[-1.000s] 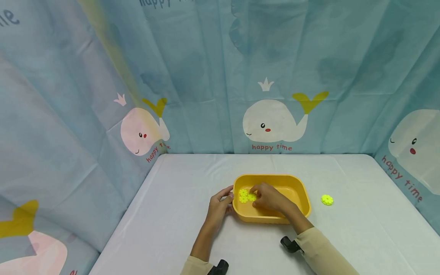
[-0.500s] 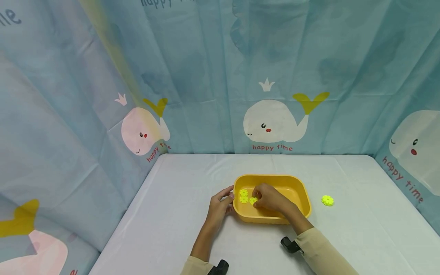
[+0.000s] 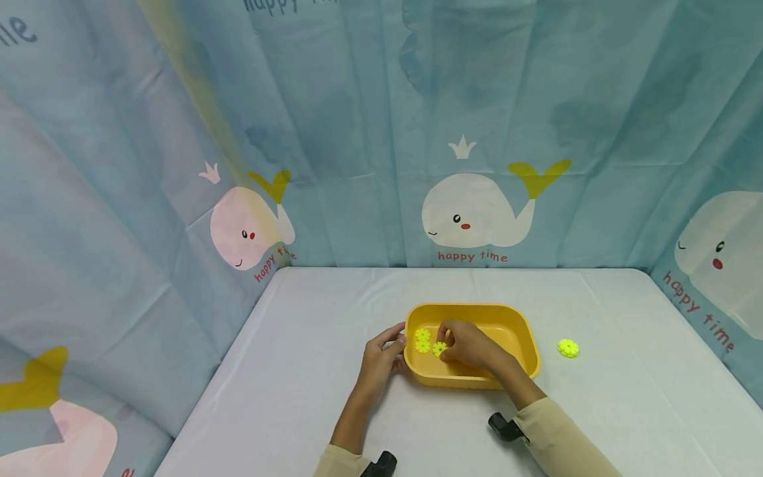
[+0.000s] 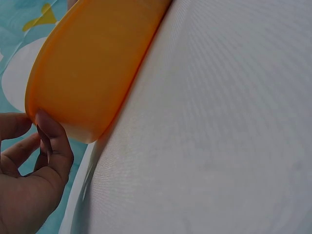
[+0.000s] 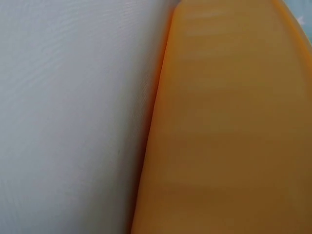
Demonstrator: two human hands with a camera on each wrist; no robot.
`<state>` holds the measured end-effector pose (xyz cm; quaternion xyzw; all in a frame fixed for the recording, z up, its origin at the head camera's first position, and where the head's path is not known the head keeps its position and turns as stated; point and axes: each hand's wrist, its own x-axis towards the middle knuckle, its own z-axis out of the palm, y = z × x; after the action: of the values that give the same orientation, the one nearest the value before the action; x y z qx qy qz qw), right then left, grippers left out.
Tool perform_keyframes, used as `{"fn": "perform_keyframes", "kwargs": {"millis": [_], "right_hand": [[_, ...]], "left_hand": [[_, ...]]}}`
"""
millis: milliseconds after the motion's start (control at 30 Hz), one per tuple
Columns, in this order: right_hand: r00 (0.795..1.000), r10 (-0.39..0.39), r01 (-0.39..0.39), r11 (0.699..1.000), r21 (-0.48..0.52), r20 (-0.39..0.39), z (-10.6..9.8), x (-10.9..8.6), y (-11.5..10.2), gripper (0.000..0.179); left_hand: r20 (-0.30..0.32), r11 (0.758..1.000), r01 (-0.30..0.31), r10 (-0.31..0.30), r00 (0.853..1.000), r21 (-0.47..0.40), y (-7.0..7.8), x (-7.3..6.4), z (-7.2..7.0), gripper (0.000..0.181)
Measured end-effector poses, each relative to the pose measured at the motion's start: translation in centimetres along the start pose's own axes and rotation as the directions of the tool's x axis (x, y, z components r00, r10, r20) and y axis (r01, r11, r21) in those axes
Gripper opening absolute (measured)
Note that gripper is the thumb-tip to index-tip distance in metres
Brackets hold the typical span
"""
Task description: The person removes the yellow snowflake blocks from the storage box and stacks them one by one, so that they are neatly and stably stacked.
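A yellow-orange plastic tray [image 3: 467,382] stands on the white table. My left hand [image 3: 377,358] pinches its left rim between thumb and fingers, as the left wrist view also shows with the hand [image 4: 41,170] at the tray's corner [image 4: 83,73]. Inside the tray, my right hand [image 3: 467,344] pinches a neon-yellow flower-shaped disc [image 3: 438,350] at its right side, low over the tray floor. Two similar discs [image 3: 422,340] lie at the tray's left end, one behind the other. Only the tray's outer wall [image 5: 224,122] shows in the right wrist view; the right hand is hidden there.
Another neon-yellow flower-shaped piece [image 3: 568,348] lies on the table [image 3: 620,404] to the right of the tray. Behind the table hangs a blue curtain [image 3: 357,132] printed with whales. Black wrist devices [image 3: 505,427] sit at both sleeves.
The disc at my right hand has shifted slightly right and nearer to me, apart from the two others. My left hand has stayed on the tray's rim.
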<state>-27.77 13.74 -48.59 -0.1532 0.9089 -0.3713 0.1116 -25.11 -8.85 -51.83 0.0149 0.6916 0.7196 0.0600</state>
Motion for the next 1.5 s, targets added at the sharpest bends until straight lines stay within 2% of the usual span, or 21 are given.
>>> {"fn": "perform_keyframes", "kwargs": {"millis": [333, 533, 733, 1000, 1200, 1500], "right_hand": [[0.997, -0.076, 0.076, 0.997, 0.030, 0.002, -0.4, -0.5, 0.5, 0.015], [0.999, -0.041, 0.040, 0.997, 0.058, -0.001, -1.1, -1.2, 0.4, 0.014], [0.999, -0.026, 0.028, 0.998, 0.060, -0.037, -2.0, -2.1, 0.6, 0.016], [0.998, 0.017, -0.006, 0.986, 0.169, -0.064, -3.6, -3.5, 1.2, 0.019], [0.996, 0.008, 0.012, 0.973, 0.232, -0.085, -5.0, -4.8, 1.9, 0.021], [0.988, 0.079, -0.043, 0.967, 0.252, -0.134, -7.6, -7.0, 2.3, 0.028]], "left_hand": [[-0.005, 1.000, 0.004, -0.004, 1.000, -0.005, 0.0, 0.0, 0.0, 0.043], [-0.004, 1.000, 0.003, -0.003, 1.000, -0.005, 0.1, 0.0, 0.1, 0.043], [-0.001, 1.000, 0.008, -0.008, 1.000, -0.011, 0.1, 0.0, 0.0, 0.043], [-0.009, 1.000, 0.004, -0.004, 1.000, -0.003, 0.0, 0.0, 0.0, 0.043], [-0.007, 1.000, 0.004, -0.004, 1.000, -0.002, 0.1, 0.0, 0.1, 0.042], [-0.003, 1.000, 0.006, -0.006, 1.000, -0.001, 0.0, 0.0, 0.0, 0.043]]}}
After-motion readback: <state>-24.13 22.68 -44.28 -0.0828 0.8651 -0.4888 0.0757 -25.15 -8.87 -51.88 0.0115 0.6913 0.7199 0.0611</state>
